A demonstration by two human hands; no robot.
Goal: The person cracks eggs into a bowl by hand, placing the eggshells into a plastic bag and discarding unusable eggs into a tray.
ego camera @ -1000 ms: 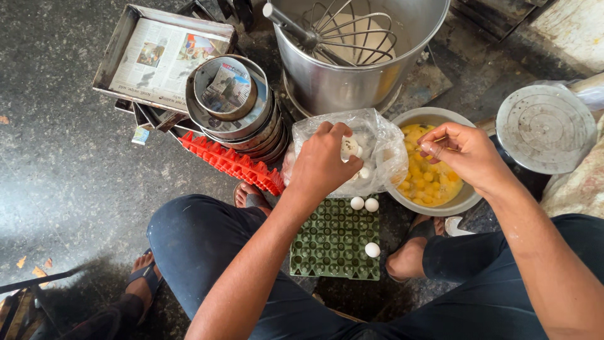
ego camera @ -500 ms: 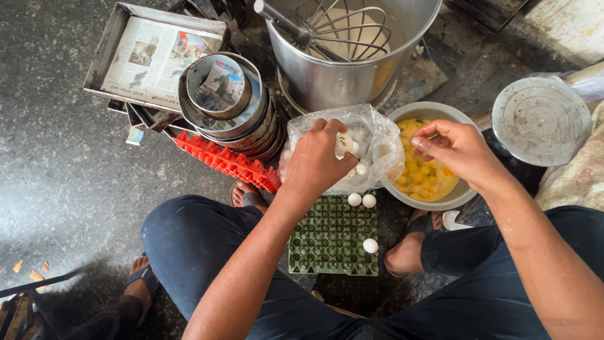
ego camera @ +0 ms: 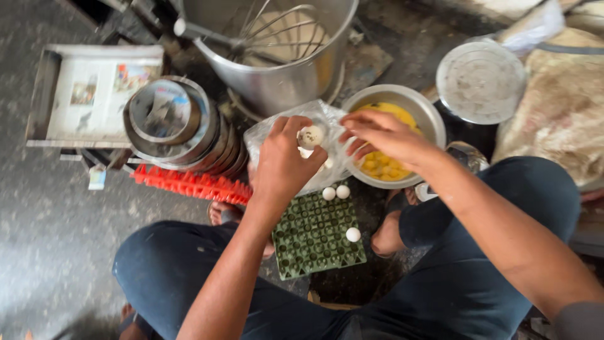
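My left hand (ego camera: 286, 160) grips a white speckled egg (ego camera: 311, 136) above a clear plastic bag (ego camera: 327, 123) that holds eggshells. My right hand (ego camera: 377, 135) hovers with fingers curled just right of the egg, over the rim of a metal bowl (ego camera: 425, 113) of yellow cracked eggs (ego camera: 380, 164). Below my hands lies a green egg tray (ego camera: 314, 236) with three white eggs (ego camera: 335, 192) left on it.
A large steel pot (ego camera: 283, 75) with a wire whisk (ego camera: 277, 31) stands behind the bag. Stacked round metal tins (ego camera: 170, 126) and a paper-lined tray (ego camera: 88, 94) sit at left, a red egg tray (ego camera: 189, 184) below them. A round lid (ego camera: 480, 82) lies at right.
The camera view has shifted lower. My right hand moved left from over the bowl toward the egg in my left hand.
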